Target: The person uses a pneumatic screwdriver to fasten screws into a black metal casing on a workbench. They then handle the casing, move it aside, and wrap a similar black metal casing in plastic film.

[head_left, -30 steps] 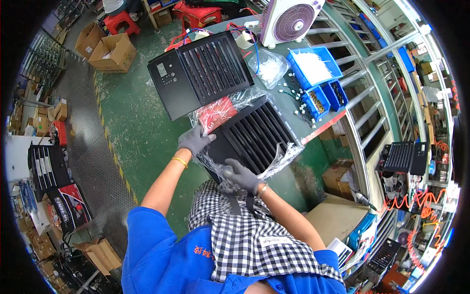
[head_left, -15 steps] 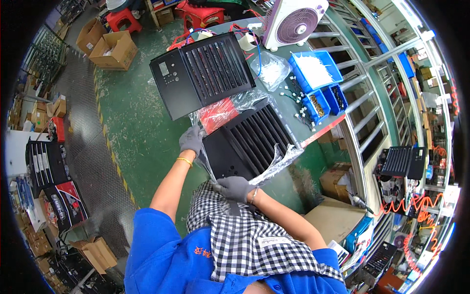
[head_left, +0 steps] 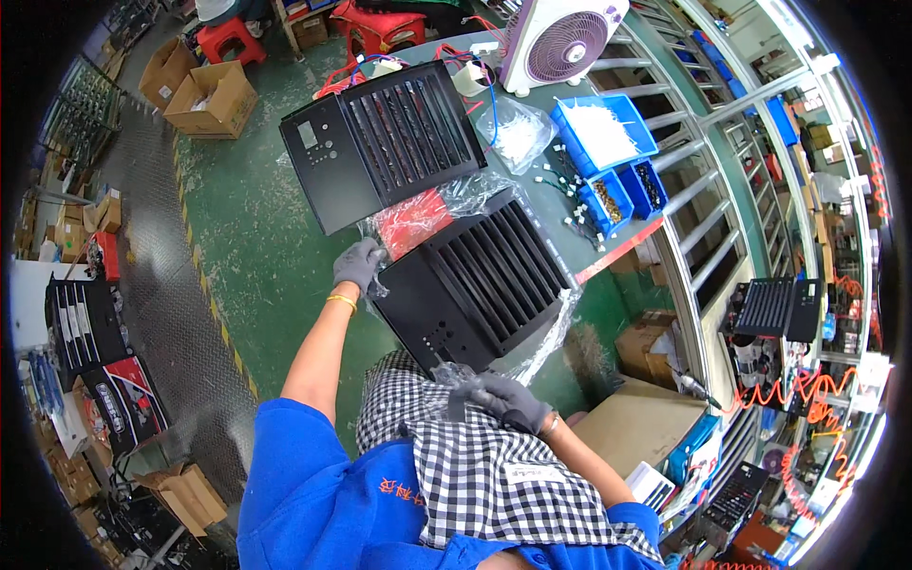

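Note:
A black slotted metal panel lies tilted at the near end of the table, its louvres to the right and small holes toward me. Clear plastic film hangs loose round its edges. At the panel's left corner, my left hand, in a grey glove, is closed on the film's edge. My right hand, also gloved, holds a bunched piece of film just off the near corner, in front of my checked apron. Beyond lies a second black panel with a small window cutout. Something flat and red shows under film between the panels.
On the table's right stand blue bins of white strips and small parts, a bag of white pieces and small connectors. A purple-white fan stands at the back. A metal roller rack runs along the right side.
Film has come off the panel's near face and left part, baring them. My right hand has moved right and down with film; my left has shifted slightly left and up.

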